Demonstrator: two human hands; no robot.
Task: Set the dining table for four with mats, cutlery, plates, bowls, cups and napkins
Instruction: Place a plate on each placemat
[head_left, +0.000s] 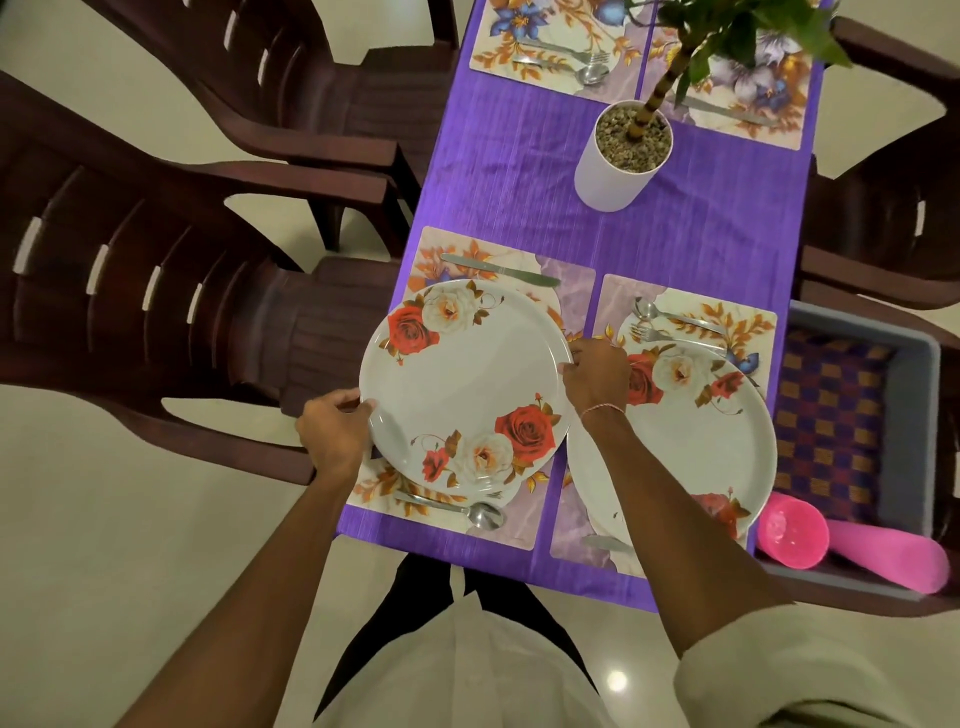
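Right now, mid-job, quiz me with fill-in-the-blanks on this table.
1. The left hand and right hand grip opposite edges of one rose-patterned ____.
2. The second plate rests on a mat to the ____ of the held one.
3. The plant pot is ____ in colour.
4. The tablecloth is ____.

Missing words: plate; right; white; purple.

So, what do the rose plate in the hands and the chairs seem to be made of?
The plate: glossy white with printed roses, likely melamine or glazed ceramic, unclear which. The near chair: dark brown moulded plastic, judging by its one-piece slotted back and dull sheen.
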